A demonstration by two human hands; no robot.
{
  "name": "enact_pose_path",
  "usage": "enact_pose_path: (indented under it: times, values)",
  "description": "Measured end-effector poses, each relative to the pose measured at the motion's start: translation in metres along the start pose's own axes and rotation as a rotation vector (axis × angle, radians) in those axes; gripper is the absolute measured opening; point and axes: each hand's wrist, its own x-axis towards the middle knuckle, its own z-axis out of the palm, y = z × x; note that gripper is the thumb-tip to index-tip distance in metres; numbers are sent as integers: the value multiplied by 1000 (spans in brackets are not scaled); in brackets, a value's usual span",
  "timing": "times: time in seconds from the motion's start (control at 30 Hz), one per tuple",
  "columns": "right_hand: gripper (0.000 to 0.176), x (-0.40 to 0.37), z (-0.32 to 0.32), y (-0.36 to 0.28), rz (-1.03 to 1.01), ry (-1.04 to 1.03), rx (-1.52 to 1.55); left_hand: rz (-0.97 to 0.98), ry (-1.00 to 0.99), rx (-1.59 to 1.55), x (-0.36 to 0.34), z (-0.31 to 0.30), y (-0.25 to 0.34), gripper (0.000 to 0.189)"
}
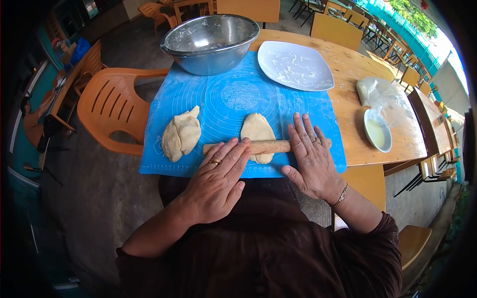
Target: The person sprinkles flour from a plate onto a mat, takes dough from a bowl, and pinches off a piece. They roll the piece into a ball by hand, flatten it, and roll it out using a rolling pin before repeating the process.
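A wooden rolling pin (270, 146) lies crosswise over a flattened oval piece of dough (257, 128) on the blue silicone mat (308, 111). My left hand (214, 183) rests on the pin's left part, fingers stretched out flat, with a ring on one finger. On the pin's right part lies my right hand (316, 166), its fingers straight and slightly apart, thumb out to the side. Neither hand is wrapped around the pin. To the left of the pin sits a larger folded lump of dough (181, 135).
A steel bowl (213, 62) stands at the mat's far edge, beside a white plate (293, 64) dusted with flour. Farther right on the wooden table (343, 129) are a clear plastic bag (385, 99) and a small bowl of pale liquid (378, 133). An orange chair (114, 104) stands left; a person sits far left.
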Motion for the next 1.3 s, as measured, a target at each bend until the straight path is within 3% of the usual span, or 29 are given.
enact_pose_path:
  times: [0.43,0.63,0.7,0.83,0.97,1.1,1.3]
  values:
    - [73,-23,-5,-5,-49,-43,55,16,-5,56,-13,-6,12,54]
    - [63,-17,-4,0,-24,-34,97,45,82,72,-3,0,1,49]
    - [62,-10,-6,0,3,-30,143,-39,82,9,9,0,2,51]
    - [66,5,1,-4,73,35,56,5,133,88,17,5,-4,61]
    - [72,23,14,5,124,36,-87,-70,57,134,35,5,-15,74]
    - [72,46,7,11,208,-39,-2,-195,-62,63,53,1,-27,81]
    - [61,71,12,21,278,-33,39,-353,-173,68,83,-1,-43,86]
